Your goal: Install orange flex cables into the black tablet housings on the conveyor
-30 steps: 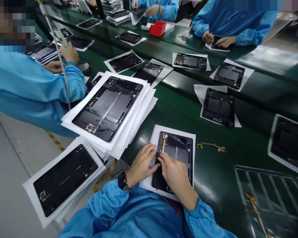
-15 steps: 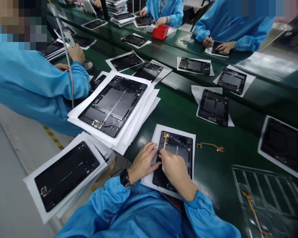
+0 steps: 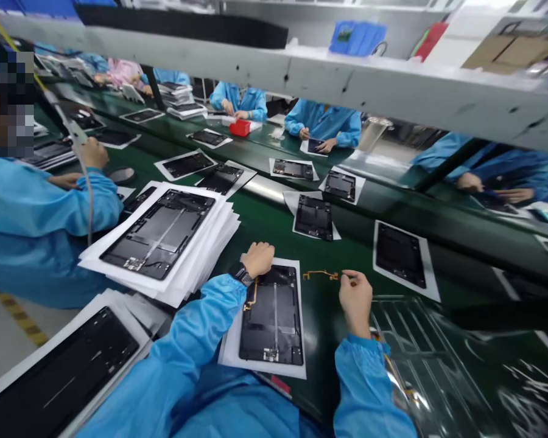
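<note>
In front of me a black tablet housing (image 3: 274,316) lies on white paper (image 3: 232,347). A thin orange flex cable (image 3: 252,298) runs along its upper left side. My left hand (image 3: 258,258), with a dark watch at the wrist, rests over the housing's top left corner. Its fingers are curled down, and their tips and whatever they grip are hidden. To the right, my right hand (image 3: 356,298) hovers at the end of a second orange flex cable (image 3: 319,275) on the green table. Thumb and index finger look slightly apart there, not visibly closed on the cable.
Left of me stand paper stacks topped by tablet housings (image 3: 159,234) (image 3: 64,377). A clear plastic tray (image 3: 420,340) lies at the right, partly under my sleeve. More housings (image 3: 399,252) lie across the green table. A co-worker's sleeve (image 3: 50,194) is close on the left; a shelf (image 3: 278,67) hangs above.
My right hand has left the housing and moved right to the loose flex cable. My left hand has shifted to the top of the housing, fingers now curled. The view has tilted up and right.
</note>
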